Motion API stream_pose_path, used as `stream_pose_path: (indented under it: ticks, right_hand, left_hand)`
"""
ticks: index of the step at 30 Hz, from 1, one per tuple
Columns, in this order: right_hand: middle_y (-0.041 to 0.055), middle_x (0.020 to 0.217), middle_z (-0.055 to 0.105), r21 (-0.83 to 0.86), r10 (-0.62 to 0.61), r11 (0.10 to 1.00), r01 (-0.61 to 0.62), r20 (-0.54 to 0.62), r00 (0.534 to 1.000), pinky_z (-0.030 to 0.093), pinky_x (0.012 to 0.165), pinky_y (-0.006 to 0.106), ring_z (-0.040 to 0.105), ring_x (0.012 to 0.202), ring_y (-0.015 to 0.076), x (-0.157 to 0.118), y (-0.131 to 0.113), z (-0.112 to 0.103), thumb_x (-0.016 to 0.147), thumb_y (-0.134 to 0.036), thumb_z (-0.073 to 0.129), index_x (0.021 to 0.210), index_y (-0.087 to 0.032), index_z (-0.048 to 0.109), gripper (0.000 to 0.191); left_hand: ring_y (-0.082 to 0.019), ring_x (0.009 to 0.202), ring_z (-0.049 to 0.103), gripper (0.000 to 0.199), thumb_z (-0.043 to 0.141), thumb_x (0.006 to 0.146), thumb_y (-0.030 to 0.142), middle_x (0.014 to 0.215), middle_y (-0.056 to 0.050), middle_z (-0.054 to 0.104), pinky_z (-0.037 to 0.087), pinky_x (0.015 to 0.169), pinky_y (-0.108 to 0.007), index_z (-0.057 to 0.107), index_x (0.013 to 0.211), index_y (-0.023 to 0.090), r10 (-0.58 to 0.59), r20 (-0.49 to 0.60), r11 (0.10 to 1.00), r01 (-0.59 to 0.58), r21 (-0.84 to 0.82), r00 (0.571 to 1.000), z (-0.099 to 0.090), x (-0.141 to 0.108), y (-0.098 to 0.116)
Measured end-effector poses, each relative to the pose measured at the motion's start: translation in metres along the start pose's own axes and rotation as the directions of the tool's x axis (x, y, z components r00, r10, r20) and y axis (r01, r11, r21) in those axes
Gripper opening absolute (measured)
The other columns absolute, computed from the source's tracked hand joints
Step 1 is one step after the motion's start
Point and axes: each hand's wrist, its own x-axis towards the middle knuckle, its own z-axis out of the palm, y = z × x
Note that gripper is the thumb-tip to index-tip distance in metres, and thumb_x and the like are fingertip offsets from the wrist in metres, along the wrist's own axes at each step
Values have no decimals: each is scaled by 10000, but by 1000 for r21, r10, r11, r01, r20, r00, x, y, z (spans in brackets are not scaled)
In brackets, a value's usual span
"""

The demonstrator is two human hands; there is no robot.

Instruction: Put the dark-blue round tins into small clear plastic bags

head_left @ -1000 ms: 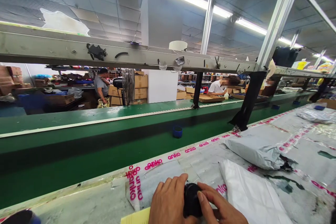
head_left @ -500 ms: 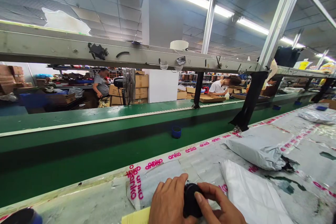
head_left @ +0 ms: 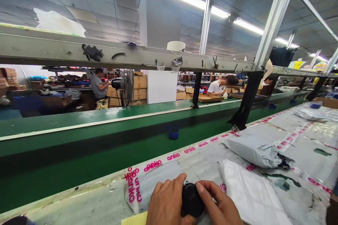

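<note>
A round black piece with a smooth, cap-like face [head_left: 192,199] is held between both hands, low in the view over the worktable. My left hand [head_left: 166,202] wraps its left side, the fingers lying together and the thumb below. On the right side, my right hand [head_left: 218,200] grips the rim with thumb and index finger. Its lower edge is partly hidden by the hands. Yellow paper [head_left: 134,219] pokes out beside my left wrist. Just right of my right hand lies a folded white sheet [head_left: 250,193].
Beyond the table edge runs a green conveyor belt [head_left: 92,151] carrying a blue round container [head_left: 173,133]. A grey plastic bag [head_left: 250,149] lies on the right. A black-wrapped post [head_left: 244,102] rises at the belt's edge. Another dark round container [head_left: 17,220] shows bottom left. Co-workers sit across the belt.
The view has shifted slightly to the right. Both hands keep hold of the black piece, and the right thumb has slid off its face toward the rim. A far co-worker has raised their hands.
</note>
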Motion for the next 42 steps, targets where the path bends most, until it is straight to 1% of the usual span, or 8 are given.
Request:
stream_pose_path:
  ticks: [14, 18, 21, 25, 29, 34, 38, 42]
  right_hand:
    - [18, 831, 738, -143, -67, 987, 78, 85, 994, 478, 687, 326, 663, 745, 224, 9, -6, 1, 866, -560, 517, 886, -251, 639, 333]
    - [45, 955, 759, -140, -10, 989, 37, 184, 983, 495, 793, 354, 685, 898, 253, 18, -16, -10, 922, -606, 410, 940, -250, 676, 445]
    - [70, 1134, 739, -157, -58, 984, 80, 142, 988, 494, 893, 377, 670, 1046, 263, 34, -33, -19, 919, -619, 439, 1115, -245, 660, 477]
    - [85, 1129, 733, -250, -179, 946, 205, 121, 976, 501, 913, 373, 662, 1060, 243, 80, -62, -19, 955, -478, 481, 1135, -209, 647, 364]
    - [91, 1153, 713, -321, -206, 913, 251, 165, 964, 514, 936, 409, 673, 1019, 223, 141, -75, 4, 962, -337, 581, 1159, -171, 639, 264]
    - [89, 1335, 606, -403, -208, 867, 293, 243, 948, 528, 952, 505, 627, 1137, 264, 197, -64, 55, 947, -353, 654, 1282, -206, 594, 371]
    - [93, 1350, 595, -395, -151, 885, 247, 257, 954, 535, 943, 505, 624, 1144, 269, 214, -50, 90, 946, -348, 656, 1295, -200, 585, 386]
    - [88, 1322, 608, -288, -32, 953, 97, 222, 974, 549, 917, 480, 637, 1105, 254, 210, -55, 91, 951, -345, 649, 1275, -205, 595, 358]
  left_hand:
    - [-379, 1095, 609, 836, 662, 654, 205, 1182, -140, 691, 427, 985, -472, 468, 1467, 187, -50, 12, 998, 49, 40, 999, -6, 2, 3]
    - [-412, 1130, 599, 892, 708, 634, 228, 1216, -172, 680, 419, 1003, -512, 443, 1484, 177, -71, 40, 996, 69, 59, 997, -11, 6, 0]
    - [-410, 1140, 607, 828, 698, 662, 267, 1215, -171, 687, 434, 991, -514, 480, 1457, 189, -60, -2, 998, 60, 20, 998, -17, 11, -5]
    - [-385, 1107, 637, 763, 679, 682, 264, 1193, -123, 709, 466, 951, -501, 506, 1424, 233, -93, -148, 995, 89, -35, 985, -26, 18, -11]
    - [-391, 1178, 610, 772, 681, 661, 226, 1247, -157, 688, 456, 1006, -514, 524, 1415, 168, -105, -102, 994, 105, -6, 989, -28, 21, -14]
    - [-412, 1149, 628, 655, 720, 603, 219, 1200, -156, 712, 489, 983, -527, 659, 1254, 168, -114, -66, 993, 111, -47, 991, -28, 24, -19]
    - [-397, 1063, 665, 585, 769, 573, 222, 1104, -132, 740, 523, 932, -507, 703, 1154, 188, -144, -21, 986, 141, -89, 989, -29, 30, -22]
    - [-416, 1148, 629, 746, 857, 557, 254, 1198, -158, 708, 488, 1008, -547, 645, 1267, 172, -147, 18, 983, 148, -109, 989, -31, 29, -24]
